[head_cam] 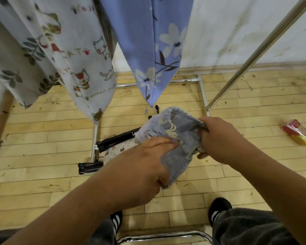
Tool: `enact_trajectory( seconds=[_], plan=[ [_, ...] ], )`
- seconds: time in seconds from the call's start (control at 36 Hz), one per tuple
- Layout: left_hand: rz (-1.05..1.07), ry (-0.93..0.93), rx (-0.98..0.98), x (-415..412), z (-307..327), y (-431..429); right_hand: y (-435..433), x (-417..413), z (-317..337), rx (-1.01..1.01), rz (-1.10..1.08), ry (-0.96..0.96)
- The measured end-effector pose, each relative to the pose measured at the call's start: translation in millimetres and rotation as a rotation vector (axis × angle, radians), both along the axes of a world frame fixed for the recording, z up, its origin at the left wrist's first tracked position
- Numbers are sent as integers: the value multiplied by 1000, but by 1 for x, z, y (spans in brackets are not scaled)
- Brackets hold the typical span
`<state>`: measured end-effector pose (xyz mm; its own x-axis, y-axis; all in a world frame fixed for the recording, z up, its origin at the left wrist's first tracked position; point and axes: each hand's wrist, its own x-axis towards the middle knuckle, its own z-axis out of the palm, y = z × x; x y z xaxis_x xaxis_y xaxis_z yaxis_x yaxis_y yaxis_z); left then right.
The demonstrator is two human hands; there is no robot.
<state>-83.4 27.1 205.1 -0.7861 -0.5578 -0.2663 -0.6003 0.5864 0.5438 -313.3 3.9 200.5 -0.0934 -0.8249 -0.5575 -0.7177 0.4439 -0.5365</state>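
A light blue cloth point(175, 137) with a cream fringe is bunched in mid-air between both hands. My left hand point(145, 167) grips its lower left part, thumb on top and fingers curled under the hem. My right hand point(217, 138) grips its right edge, fingers folded round the fabric. Part of the cloth is hidden behind my hands.
A metal drying rack point(265, 43) stands ahead, hung with a cat-print cloth point(74, 55) and a blue flowered cloth point(155, 48). On the wooden floor lie black folded objects point(113, 140) and a red and yellow packet point(298, 133). My feet point(217, 207) stand by a chrome bar point(162, 236).
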Motion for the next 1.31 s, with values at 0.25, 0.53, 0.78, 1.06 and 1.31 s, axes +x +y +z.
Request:
enact_trajectory(
  seconds=[0.25, 0.53, 0.78, 1.06, 1.31],
  plan=[
    [-37, -53, -135, -3, -16, 1, 2, -4, 2, -108, -56, -53],
    [132, -122, -59, -10, -2, 3, -2, -13, 10, -257, -94, -40],
    [265, -337, -123, -3, -14, -9, -1, -6, 11, -308, 23, -13],
    [351, -298, -185, 0, -21, -4, 0, -5, 10, -206, 238, 112],
    [412, -316, -209, 6, -16, -7, 1, 0, 11, -194, 223, 132]
  ],
)
